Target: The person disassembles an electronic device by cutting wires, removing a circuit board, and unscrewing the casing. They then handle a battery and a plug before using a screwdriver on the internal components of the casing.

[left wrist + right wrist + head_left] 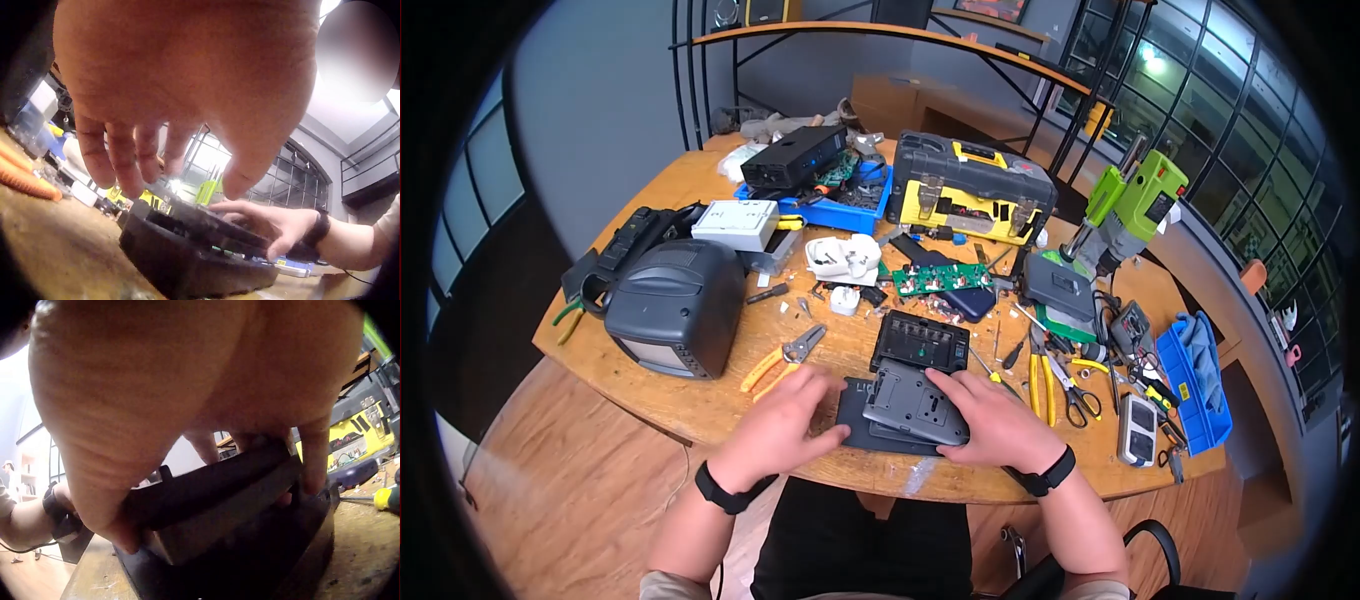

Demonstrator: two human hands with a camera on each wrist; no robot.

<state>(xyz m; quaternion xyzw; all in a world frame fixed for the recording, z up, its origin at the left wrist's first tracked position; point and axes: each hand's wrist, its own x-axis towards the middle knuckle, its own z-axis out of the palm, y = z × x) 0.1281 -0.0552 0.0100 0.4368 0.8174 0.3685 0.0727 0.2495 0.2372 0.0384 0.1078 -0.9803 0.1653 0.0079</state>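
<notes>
A grey plastic casing [915, 402] with slots and screw holes lies tilted over a flat dark device base [855, 425] at the table's front edge. My right hand [1005, 420] grips the casing's right end, thumb at the near side and fingers over the far side, as the right wrist view also shows. To the left, my left hand [785, 425] is held with loosely bent fingers at the base's left edge, nothing pinched between thumb and fingers. Just behind the casing sits a black open housing [920, 340] with compartments.
Yellow-handled cutters [785, 360] lie near the left hand. Pliers [1040, 380], scissors [1083, 403] and a multimeter [1138, 430] are on the right. Behind stand a dark box-shaped device [675, 305], a green circuit board [942, 280], a toolbox [975, 185] and a green drill stand [1135, 205].
</notes>
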